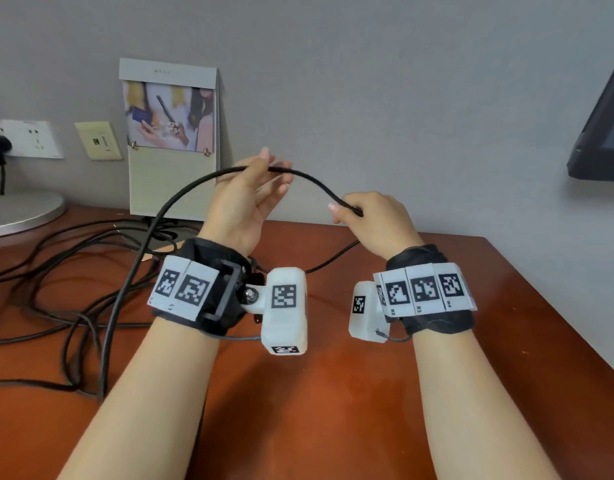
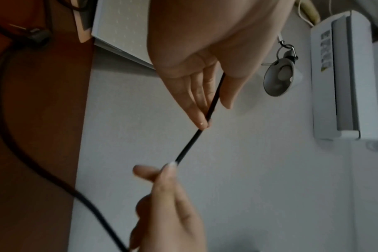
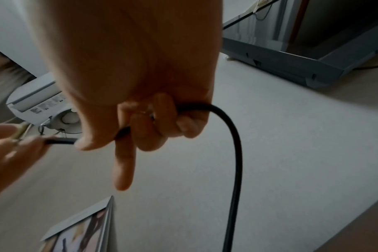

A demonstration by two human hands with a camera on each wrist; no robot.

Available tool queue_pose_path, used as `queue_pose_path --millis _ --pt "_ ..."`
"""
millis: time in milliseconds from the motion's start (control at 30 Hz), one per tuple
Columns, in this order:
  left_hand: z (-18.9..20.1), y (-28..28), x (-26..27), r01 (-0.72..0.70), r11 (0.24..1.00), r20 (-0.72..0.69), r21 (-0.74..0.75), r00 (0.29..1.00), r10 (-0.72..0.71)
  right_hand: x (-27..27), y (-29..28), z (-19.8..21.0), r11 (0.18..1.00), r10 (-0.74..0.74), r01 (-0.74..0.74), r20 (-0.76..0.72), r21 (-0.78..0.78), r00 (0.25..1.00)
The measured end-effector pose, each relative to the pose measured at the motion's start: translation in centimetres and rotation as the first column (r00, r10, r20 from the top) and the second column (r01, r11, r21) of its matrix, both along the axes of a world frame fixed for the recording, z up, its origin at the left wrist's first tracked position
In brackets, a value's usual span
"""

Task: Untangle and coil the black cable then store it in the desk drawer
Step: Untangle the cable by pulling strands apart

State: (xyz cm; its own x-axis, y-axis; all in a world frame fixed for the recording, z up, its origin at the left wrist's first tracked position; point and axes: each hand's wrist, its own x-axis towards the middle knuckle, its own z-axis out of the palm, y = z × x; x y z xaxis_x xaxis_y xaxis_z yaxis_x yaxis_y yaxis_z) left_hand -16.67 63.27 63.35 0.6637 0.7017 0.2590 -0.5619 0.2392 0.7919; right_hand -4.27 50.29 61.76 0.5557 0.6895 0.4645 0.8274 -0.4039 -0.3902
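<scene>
The black cable (image 1: pixel 309 176) arcs in the air between my two hands above the reddish-brown desk (image 1: pixel 333 393). My left hand (image 1: pixel 246 199) is raised, pinching the cable between thumb and nearly straight fingers; the left wrist view shows the cable (image 2: pixel 192 138) running along those fingers (image 2: pixel 196 102). My right hand (image 1: pixel 374 220) grips the cable in curled fingers, with the index finger (image 3: pixel 123 167) pointing out. From the left hand the cable drops left into a tangle (image 1: pixel 91 317) on the desk. A thinner stretch (image 1: pixel 333 258) trails on the desk below the right hand. No drawer is in view.
Several dark cable loops spread over the desk's left side. A standing calendar (image 1: pixel 174 140) leans at the wall behind my hands. A round metal lamp base (image 1: pixel 21 213) and a wall socket (image 1: pixel 25 136) with a plug are far left. A monitor (image 1: pixel 603 133) hangs at right.
</scene>
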Motion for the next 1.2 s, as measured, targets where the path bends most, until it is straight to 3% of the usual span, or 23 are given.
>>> queue_pose_path --millis 133,400,500,633,733,1200 --pt "-0.7 -0.7 0.7 0.000 0.997 -0.058 0.078 0.998 0.005 -0.6 0.6 0.2 0.998 0.055 -0.055 -0.010 0.006 0.998" --pt "-0.3 1.3 -0.3 -0.162 0.985 -0.015 -0.062 0.987 0.162 0.3 0.0 -0.1 0.993 0.069 -0.061 -0.082 0.101 0.994" --pt "-0.2 0.9 -0.3 -0.096 0.995 -0.020 -0.008 0.995 0.095 0.0 0.4 -0.2 0.990 0.069 -0.064 -0.037 0.128 0.997" --pt "-0.7 0.0 0.6 0.044 0.996 -0.128 0.072 0.991 -0.035 -0.9 1.0 0.1 0.968 0.127 -0.121 -0.015 0.220 0.992" --pt "-1.1 -0.3 0.9 0.025 0.995 -0.193 0.097 0.981 -0.006 -1.3 1.3 0.3 0.958 0.138 -0.132 -0.006 0.254 0.990" --pt "-0.2 0.5 -0.1 -0.055 0.998 -0.151 0.036 0.987 0.060 -0.9 1.3 -0.3 0.952 0.096 -0.081 -0.036 0.295 0.995"
